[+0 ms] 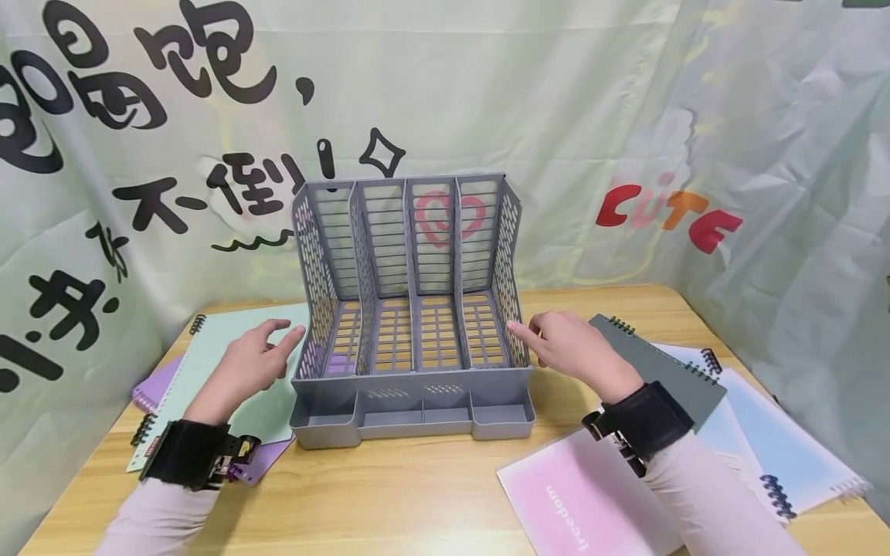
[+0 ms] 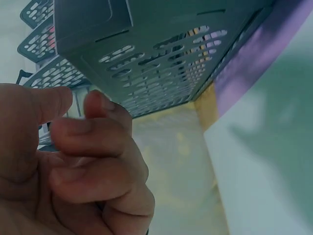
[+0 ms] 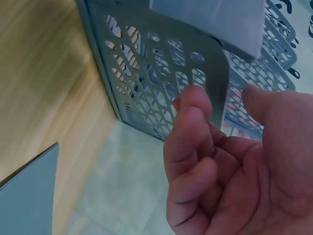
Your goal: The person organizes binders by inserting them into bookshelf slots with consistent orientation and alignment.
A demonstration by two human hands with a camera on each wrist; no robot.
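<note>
A grey desk file rack with tall perforated dividers and a row of low front trays stands upright on the table. My left hand hovers beside its left wall, thumb and forefinger apart, the other fingers loosely curled in the left wrist view. Nothing lies between those fingers. On the opposite side, my right hand is close to the right wall, its thumb tip overlapping that wall in the head view. Its fingers are loosely bent, with a gap between thumb and fingertips in the right wrist view.
Left of the rack lie a pale green spiral notebook and a purple one partly beneath it. To the right are a dark grey spiral notebook, blue-white notebooks and a pink "freedom" notebook. A printed cloth hangs behind.
</note>
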